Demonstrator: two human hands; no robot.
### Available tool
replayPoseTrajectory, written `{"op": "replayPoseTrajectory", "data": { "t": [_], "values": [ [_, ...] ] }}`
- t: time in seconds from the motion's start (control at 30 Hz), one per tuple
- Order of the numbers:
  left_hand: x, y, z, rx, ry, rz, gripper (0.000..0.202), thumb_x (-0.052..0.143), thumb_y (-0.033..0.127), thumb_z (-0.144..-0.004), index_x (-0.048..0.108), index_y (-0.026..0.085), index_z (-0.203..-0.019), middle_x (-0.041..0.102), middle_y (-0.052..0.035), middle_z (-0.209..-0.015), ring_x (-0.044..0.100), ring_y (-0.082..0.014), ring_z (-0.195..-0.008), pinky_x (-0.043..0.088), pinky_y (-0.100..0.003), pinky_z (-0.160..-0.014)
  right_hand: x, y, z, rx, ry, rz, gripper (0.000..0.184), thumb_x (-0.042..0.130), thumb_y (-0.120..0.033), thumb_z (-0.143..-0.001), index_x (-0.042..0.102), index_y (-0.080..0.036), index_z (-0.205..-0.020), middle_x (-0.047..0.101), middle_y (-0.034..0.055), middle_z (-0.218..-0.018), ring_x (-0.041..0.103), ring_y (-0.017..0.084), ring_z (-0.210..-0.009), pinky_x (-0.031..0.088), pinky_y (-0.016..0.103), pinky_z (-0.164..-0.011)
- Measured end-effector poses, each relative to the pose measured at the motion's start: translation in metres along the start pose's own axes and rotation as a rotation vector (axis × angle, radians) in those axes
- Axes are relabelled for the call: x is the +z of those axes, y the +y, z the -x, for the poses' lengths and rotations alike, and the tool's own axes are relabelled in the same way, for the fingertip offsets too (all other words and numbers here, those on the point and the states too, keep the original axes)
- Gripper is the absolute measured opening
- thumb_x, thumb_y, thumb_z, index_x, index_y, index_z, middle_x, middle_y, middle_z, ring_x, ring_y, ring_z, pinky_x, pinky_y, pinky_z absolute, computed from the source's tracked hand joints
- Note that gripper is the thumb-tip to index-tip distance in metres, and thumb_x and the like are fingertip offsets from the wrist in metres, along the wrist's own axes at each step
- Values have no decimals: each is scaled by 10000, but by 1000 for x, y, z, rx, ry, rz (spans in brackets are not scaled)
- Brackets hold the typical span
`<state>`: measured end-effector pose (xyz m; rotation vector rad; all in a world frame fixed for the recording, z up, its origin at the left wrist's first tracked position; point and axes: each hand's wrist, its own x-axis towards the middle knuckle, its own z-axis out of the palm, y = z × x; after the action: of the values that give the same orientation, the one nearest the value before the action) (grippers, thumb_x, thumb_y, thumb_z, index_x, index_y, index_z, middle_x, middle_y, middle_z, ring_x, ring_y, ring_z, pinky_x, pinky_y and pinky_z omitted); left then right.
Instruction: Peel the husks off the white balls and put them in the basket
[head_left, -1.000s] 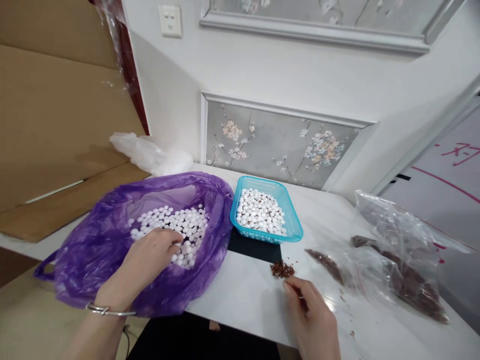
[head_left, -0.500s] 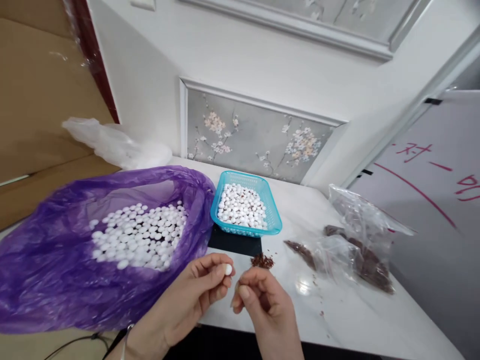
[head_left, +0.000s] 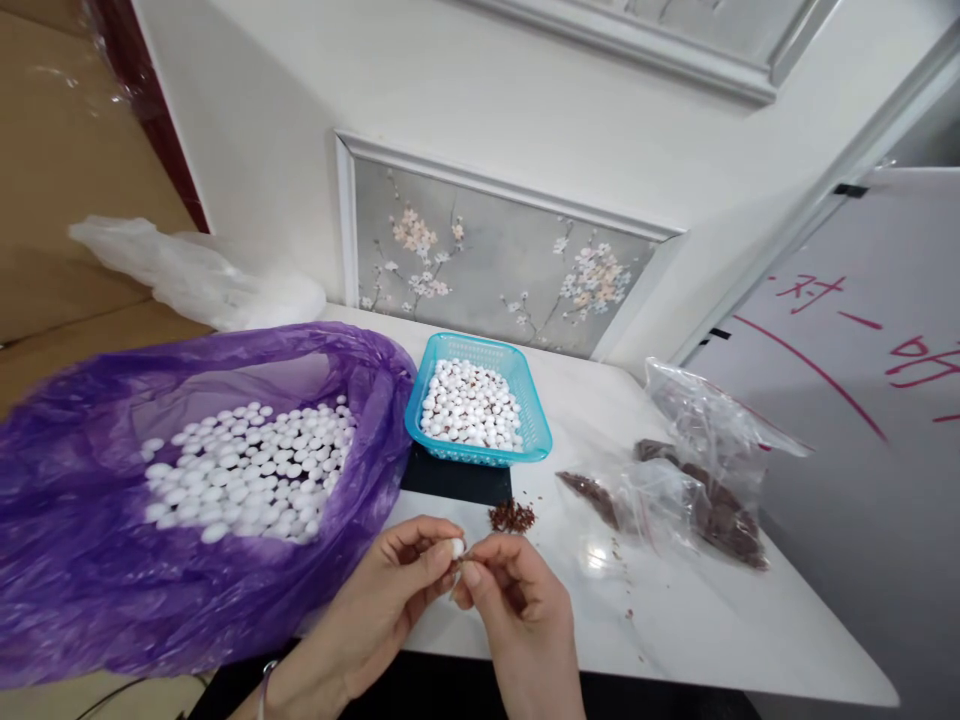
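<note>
My left hand pinches a small white ball between thumb and fingertips. Right against it, my right hand is closed in a pinch, its fingertips at the ball; what they hold is too small to make out. Just beyond the fingers lies a little heap of reddish-brown bits. A blue plastic basket behind it holds many white balls with brown specks among them. To the left, a purple plastic bag lies open with more white balls inside.
Clear plastic bags of brown material lie on the right of the white table. A black flat piece sits under the basket's front. White plastic film rests at the back left. A whiteboard stands at right.
My right hand has come up to my left, so the fingertips now meet at the white ball. The view has shifted slightly, moving the surroundings leftward in the picture.
</note>
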<state>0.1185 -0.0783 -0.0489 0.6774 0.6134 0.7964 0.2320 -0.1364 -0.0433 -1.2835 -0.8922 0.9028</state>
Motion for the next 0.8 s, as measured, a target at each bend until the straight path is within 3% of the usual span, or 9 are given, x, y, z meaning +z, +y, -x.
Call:
{"op": "replayPoseTrajectory", "data": {
  "t": [0.3,0.8],
  "values": [
    [-2,3,4,59,124,-119,99,794,220,-652,735,190,-726,669,0,-761,583,-124,-749,471,-209,-721,5,4,3,-76,58,77,148,623,-332,-798,617,-197,-738,597,-23,-608,573,126,-579,476,211,-580],
    [-6,0,4,68,121,-151,74,800,220,-639,740,212,-683,685,-8,-755,590,-139,-757,473,-221,-730,-1,12,-4,22,-64,44,132,642,-313,-784,595,-190,-778,581,-14,-673,521,134,-643,429,220,-596]
  ]
}}
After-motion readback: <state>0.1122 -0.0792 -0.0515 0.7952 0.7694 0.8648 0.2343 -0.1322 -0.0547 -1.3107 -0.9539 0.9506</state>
